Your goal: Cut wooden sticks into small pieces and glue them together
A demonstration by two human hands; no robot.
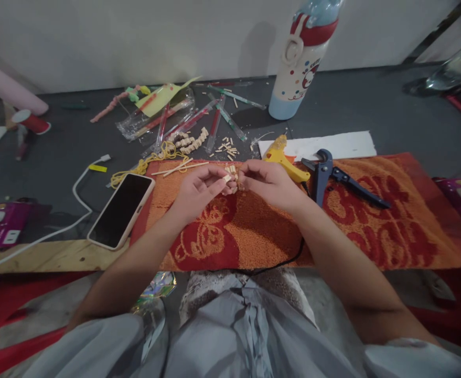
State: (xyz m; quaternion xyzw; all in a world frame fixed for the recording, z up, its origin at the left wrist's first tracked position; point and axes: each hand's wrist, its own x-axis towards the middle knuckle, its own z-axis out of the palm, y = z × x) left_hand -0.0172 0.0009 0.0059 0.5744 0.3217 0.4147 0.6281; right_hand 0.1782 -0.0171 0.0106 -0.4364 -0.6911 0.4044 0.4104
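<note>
My left hand (202, 190) and my right hand (270, 181) meet above an orange and red towel (269, 231). Between their fingertips is a small cluster of short pale wooden stick pieces (231, 171). The left fingers and thumb close round its left side, while the right thumb and fingers pinch its right edge. Part of the cluster is hidden by the fingers. Just beyond the right hand lies a yellow glue gun (287, 160). Blue-handled cutters (324, 176) rest to its right. Two thin sticks (179, 167) lie near the left hand.
Loose cut pieces (227, 149) and joined wooden rows (194, 140) lie behind the towel, near yellow cord (143, 167) and plastic-wrapped sticks (214, 123). A phone (122, 210) sits left, beside a white cable (78, 191). A bottle (299, 68) stands at the back; a white strip (340, 146) lies right.
</note>
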